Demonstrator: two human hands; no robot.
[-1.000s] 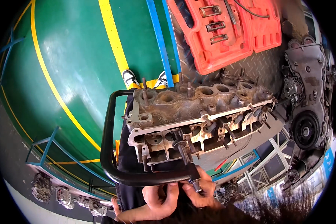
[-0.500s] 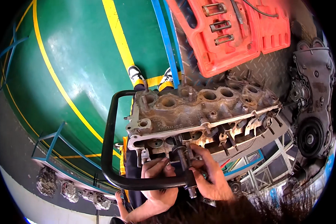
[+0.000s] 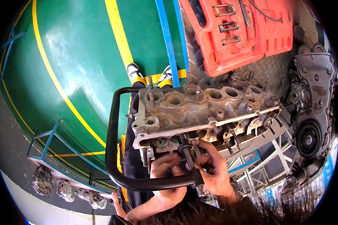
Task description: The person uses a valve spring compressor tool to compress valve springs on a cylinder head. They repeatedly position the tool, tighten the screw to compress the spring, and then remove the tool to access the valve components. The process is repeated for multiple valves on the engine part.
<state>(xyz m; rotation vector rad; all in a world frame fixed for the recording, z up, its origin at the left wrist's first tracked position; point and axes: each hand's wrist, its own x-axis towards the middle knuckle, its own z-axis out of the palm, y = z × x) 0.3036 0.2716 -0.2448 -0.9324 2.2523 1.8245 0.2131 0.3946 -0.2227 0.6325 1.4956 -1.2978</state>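
A rusty, oil-stained cylinder head [image 3: 176, 120] is propped tilted before me, its row of ports upward. The black C-shaped frame of a valve spring compressor [image 3: 109, 138] reaches around its left end. The compressor's threaded screw [image 3: 187, 155] points into the open near side. My right hand [image 3: 216, 172] is closed about the screw end of the compressor, its index finger reaching a metal post beside the screw. Close by on the left, my left hand [image 3: 167, 174] has bent fingers smeared by motion, partly behind the black frame. Whether it holds anything is hidden.
A red tool case [image 3: 218, 62] with cage-shaped adapters lies open on a tread-plate surface [image 3: 266, 67]. An engine with a black pulley [image 3: 308, 138] stands at right. Blue rails [image 3: 167, 41] border the green floor [image 3: 75, 48]; several metal engine parts [image 3: 65, 190] sit at lower left.
The view has shifted slightly, so the cylinder head and compressor appear a little farther right. My left hand's fingers have moved and blurred; my right hand stays by the screw.
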